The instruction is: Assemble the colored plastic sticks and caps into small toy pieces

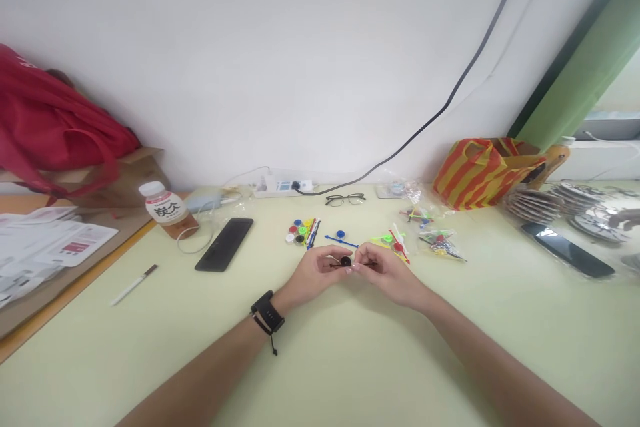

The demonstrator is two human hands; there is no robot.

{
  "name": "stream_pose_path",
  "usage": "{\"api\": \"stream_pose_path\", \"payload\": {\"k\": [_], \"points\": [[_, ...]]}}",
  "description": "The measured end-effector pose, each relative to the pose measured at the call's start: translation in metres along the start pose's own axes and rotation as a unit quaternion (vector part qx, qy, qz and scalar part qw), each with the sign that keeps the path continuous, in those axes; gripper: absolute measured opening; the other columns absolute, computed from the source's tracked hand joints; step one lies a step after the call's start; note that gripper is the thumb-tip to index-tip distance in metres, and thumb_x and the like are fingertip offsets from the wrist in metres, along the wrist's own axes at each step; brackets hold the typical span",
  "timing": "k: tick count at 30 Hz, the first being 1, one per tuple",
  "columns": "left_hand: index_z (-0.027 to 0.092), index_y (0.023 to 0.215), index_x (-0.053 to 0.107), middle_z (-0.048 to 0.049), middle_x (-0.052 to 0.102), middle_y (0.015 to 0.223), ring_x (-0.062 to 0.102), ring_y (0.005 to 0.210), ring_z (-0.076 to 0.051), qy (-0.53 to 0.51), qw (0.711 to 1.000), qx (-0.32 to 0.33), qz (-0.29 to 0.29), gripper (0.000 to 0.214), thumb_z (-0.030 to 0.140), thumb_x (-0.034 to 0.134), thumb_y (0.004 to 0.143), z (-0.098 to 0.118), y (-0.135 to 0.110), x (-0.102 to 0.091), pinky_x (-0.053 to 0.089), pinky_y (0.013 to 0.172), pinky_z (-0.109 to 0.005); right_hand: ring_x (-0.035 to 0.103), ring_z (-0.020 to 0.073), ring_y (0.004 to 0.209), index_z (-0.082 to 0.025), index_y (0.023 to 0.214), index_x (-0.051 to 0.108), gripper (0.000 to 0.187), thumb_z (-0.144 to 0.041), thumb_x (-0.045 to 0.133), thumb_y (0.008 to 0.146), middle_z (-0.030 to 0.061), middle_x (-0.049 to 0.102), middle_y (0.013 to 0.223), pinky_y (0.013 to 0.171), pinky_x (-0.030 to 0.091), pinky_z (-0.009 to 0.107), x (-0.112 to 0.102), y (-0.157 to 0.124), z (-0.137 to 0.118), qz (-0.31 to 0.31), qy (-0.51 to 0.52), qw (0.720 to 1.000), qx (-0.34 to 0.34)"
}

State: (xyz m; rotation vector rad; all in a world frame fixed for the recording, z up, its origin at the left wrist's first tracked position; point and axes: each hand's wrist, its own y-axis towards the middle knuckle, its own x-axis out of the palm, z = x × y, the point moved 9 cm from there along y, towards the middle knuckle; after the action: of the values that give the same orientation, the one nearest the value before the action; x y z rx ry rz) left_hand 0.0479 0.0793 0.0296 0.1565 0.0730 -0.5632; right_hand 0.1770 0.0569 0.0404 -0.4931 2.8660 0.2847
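Observation:
Low over the table, my left hand point(320, 271) and my right hand point(384, 272) meet fingertip to fingertip. Both are closed on a small black pointer with a round black disc point(345, 261) at its middle; its thin dark ends run under my fingers. Just beyond lie a blue arrow point(334, 239) and a blue disc point(341, 234). Left of these sit several coloured discs point(300, 230) beside a bunch of coloured arrows point(314, 232). Past my right hand are red and white arrows point(399, 242) with yellow-green discs point(387, 239).
Plastic bags of parts point(443, 243) lie to the right, near a striped bag point(483, 173), stacked discs point(535, 205) and a phone point(567, 250). Eyeglasses point(345, 199) and a power strip point(283, 188) are behind. Leftward are another phone point(225, 245), a bottle point(169, 210) and a pen point(134, 285).

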Motion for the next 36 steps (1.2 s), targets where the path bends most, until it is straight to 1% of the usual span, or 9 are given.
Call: {"api": "stream_pose_path", "payload": {"k": [5,11,13,16,18,25,31,34,36], "points": [[0.016,0.117,0.074,-0.0139,0.076,0.117,0.073,0.104,-0.028,0.0,1.0,0.002,-0.016,0.037,0.038,0.078,0.087,0.001,0.001,0.004,0.059,0.093,-0.04,0.056,0.0182,0.079,-0.023,0.089,0.061,0.026,-0.048,0.058,0.095,0.0023,0.06,0.086,0.07,0.049,0.03,0.005,0.002,0.002,-0.008,0.001,1.0,0.002],[0.016,0.114,0.074,-0.013,0.077,0.113,0.074,0.101,-0.026,-0.011,1.0,0.007,-0.009,0.035,0.038,0.078,0.088,-0.001,0.002,0.003,0.059,0.09,-0.037,0.061,0.0194,0.08,-0.024,0.096,0.06,0.028,-0.052,0.06,0.093,0.0028,0.064,0.088,0.076,0.053,0.035,0.003,0.002,0.007,0.006,0.029,0.999,0.016],[0.016,0.112,0.075,-0.0121,0.077,0.111,0.074,0.098,-0.024,-0.005,1.0,0.009,0.001,0.032,0.037,0.078,0.087,-0.001,0.002,0.002,0.059,0.088,-0.034,0.058,0.0173,0.072,-0.024,0.099,0.059,0.03,-0.053,0.06,0.093,0.0,0.059,0.081,0.068,0.053,0.032,-0.001,0.001,0.012,0.017,0.023,0.999,0.027],[0.016,0.106,0.076,-0.0111,0.078,0.106,0.074,0.092,-0.022,0.007,1.0,0.005,0.021,0.03,0.037,0.08,0.085,-0.001,0.001,-0.002,0.058,0.085,-0.033,0.047,0.0132,0.056,-0.024,0.1,0.057,0.031,-0.054,0.06,0.094,-0.0068,0.043,0.065,0.052,0.043,0.026,-0.005,0.001,0.018,0.023,-0.011,0.998,0.054],[0.016,0.105,0.076,-0.011,0.077,0.105,0.073,0.091,-0.022,0.0,1.0,0.006,0.022,0.03,0.037,0.081,0.084,-0.001,0.001,-0.002,0.059,0.086,-0.034,0.043,0.0122,0.053,-0.023,0.1,0.057,0.03,-0.053,0.059,0.094,-0.0083,0.038,0.063,0.05,0.039,0.025,-0.006,0.0,0.018,0.014,-0.023,0.998,0.056],[0.015,0.1,0.078,-0.0106,0.073,0.102,0.072,0.092,-0.022,0.027,0.998,0.056,0.029,0.028,0.035,0.083,0.082,0.006,-0.001,-0.004,0.06,0.09,-0.036,0.05,0.0144,0.064,-0.022,0.102,0.058,0.034,-0.056,0.06,0.093,-0.0038,0.052,0.073,0.06,0.042,0.028,-0.005,0.002,0.018,0.006,-0.009,0.999,0.045],[0.018,0.103,0.078,-0.0088,0.072,0.103,0.072,0.089,-0.02,0.099,0.991,0.082,0.026,0.021,0.032,0.076,0.087,0.014,-0.005,0.002,0.061,0.088,-0.035,0.054,0.016,0.072,-0.023,0.107,0.056,0.034,-0.054,0.064,0.093,-0.0021,0.053,0.078,0.066,0.046,0.03,-0.004,0.002,0.012,0.016,0.026,0.999,0.021],[0.017,0.099,0.074,-0.0089,0.074,0.099,0.071,0.086,-0.02,0.057,0.995,0.067,0.036,0.023,0.034,0.079,0.085,0.011,-0.004,0.0,0.061,0.084,-0.034,0.058,0.0176,0.082,-0.026,0.111,0.054,0.036,-0.051,0.069,0.09,0.0012,0.06,0.092,0.074,0.049,0.032,0.001,-0.001,-0.001,0.001,0.074,0.997,0.004],[0.016,0.096,0.071,-0.0084,0.074,0.096,0.071,0.084,-0.019,0.013,0.997,0.053,0.049,0.027,0.036,0.082,0.082,0.008,-0.002,-0.004,0.06,0.082,-0.034,0.058,0.0171,0.081,-0.027,0.112,0.053,0.036,-0.049,0.069,0.09,0.0026,0.062,0.099,0.074,0.05,0.032,0.002,-0.002,-0.006,0.008,0.088,0.996,0.001]]}}
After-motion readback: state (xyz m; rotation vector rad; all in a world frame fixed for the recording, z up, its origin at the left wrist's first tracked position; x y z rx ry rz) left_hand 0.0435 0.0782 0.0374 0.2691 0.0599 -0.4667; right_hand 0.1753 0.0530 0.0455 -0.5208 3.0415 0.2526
